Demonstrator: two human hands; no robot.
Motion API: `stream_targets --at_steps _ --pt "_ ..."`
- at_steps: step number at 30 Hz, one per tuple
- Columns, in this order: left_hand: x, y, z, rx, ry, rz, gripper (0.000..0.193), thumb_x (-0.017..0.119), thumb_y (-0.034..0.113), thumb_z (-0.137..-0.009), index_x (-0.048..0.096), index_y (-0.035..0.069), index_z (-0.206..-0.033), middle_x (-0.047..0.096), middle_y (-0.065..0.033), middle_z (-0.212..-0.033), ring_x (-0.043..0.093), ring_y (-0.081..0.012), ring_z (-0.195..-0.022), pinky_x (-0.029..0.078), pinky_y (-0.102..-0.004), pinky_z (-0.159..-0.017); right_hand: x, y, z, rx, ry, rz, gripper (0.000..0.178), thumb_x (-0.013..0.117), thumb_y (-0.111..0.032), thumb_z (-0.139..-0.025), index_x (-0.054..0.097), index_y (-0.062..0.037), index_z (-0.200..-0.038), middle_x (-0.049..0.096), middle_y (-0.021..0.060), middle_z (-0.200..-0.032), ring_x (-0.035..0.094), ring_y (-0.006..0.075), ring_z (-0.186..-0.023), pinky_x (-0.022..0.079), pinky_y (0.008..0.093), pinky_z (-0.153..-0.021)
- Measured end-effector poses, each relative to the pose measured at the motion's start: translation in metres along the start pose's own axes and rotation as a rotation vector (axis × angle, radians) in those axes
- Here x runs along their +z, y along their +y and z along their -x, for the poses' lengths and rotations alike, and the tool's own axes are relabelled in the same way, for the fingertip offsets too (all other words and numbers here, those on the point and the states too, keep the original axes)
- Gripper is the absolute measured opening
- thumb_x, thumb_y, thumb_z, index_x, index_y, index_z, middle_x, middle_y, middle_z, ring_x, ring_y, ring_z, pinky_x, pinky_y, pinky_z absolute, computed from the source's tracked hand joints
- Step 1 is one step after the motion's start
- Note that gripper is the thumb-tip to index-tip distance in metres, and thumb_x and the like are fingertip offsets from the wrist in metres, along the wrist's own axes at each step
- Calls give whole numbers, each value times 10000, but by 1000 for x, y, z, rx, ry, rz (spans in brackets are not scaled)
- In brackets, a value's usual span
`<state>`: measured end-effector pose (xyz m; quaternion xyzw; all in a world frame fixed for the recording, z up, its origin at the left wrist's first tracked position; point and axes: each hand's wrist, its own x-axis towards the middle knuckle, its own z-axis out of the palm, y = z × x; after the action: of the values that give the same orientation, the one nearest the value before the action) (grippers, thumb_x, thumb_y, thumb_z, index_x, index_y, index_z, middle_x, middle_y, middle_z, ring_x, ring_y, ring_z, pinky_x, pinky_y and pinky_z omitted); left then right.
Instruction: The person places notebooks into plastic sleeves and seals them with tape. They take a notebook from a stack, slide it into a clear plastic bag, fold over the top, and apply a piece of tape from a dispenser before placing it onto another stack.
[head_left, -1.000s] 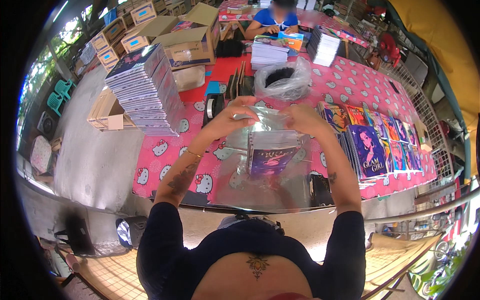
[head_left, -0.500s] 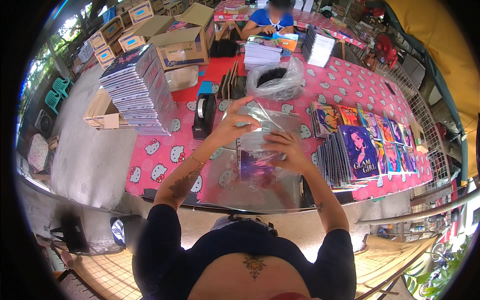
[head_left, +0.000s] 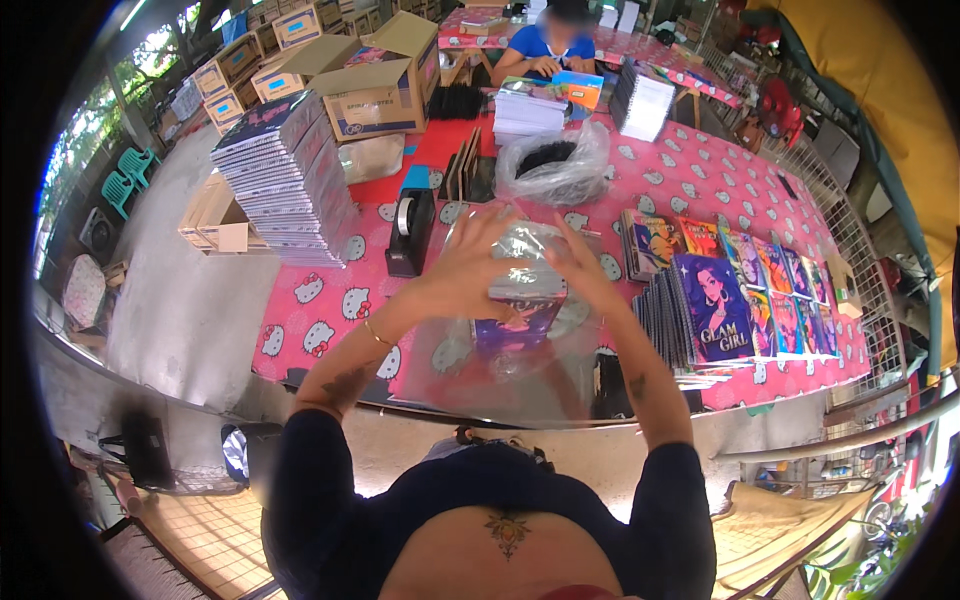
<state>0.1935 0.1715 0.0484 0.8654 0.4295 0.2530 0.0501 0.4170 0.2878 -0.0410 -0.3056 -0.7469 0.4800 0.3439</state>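
Note:
In front of me on the table lies a purple-covered notebook under clear plastic film, its far part hidden by film and glare. My left hand rests on the film at the notebook's left and far side, fingers spread. My right hand is at the film's right side, fingers stretched out and slightly blurred. A black tape dispenser stands just left of my left hand. To the right of my right hand is a stack of spiral notebooks with a purple cover on top.
Rows of colourful notebooks lie at the right. A tall notebook stack and an open carton stand at the left. Beyond my hands sits a clear plastic bag with black contents. A co-worker sits across the table.
My left hand has come down from a raised pinch on the film and now lies spread on it. My right hand has shifted slightly up and right, its fingers straighter.

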Motion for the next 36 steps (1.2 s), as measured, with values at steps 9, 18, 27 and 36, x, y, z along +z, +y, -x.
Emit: stream_targets --at_steps 9,18,27,36 --pt "36 -70 -4 -467 84 631 404 767 311 -836 694 -35 -1032 703 -85 -840 640 -130 -759 512 -295 -720 21 -23 -44 -13 -163 221 351 779 -305 -832 721 -24 -1034 682 36 -912 633 134 -860 489 278 -754" --pt "31 -93 23 -518 10 967 464 700 214 -904 595 24 -1314 661 -80 -1202 593 -152 -1120 458 -293 -967 -8 -30 -30 -105 -159 -442 639 765 -259 -840 498 -74 -1390 555 107 -1345 540 242 -1219 403 363 -1058" --pt "40 -41 50 14 149 -10 500 729 268 -850 627 29 -1277 609 -138 -1287 604 -266 -1114 493 -358 -932 -3 -41 31 -270 -317 411 646 772 -189 -783 520 -99 -1371 518 132 -1422 464 299 -1340 351 410 -1123" --pt "43 -25 43 -102 87 123 257 719 188 -822 699 90 -1059 663 -92 -951 645 -289 -889 507 -437 -744 29 -44 45 -469 -14 759 130 700 -104 -809 618 -83 -907 644 85 -938 607 281 -905 490 419 -843"
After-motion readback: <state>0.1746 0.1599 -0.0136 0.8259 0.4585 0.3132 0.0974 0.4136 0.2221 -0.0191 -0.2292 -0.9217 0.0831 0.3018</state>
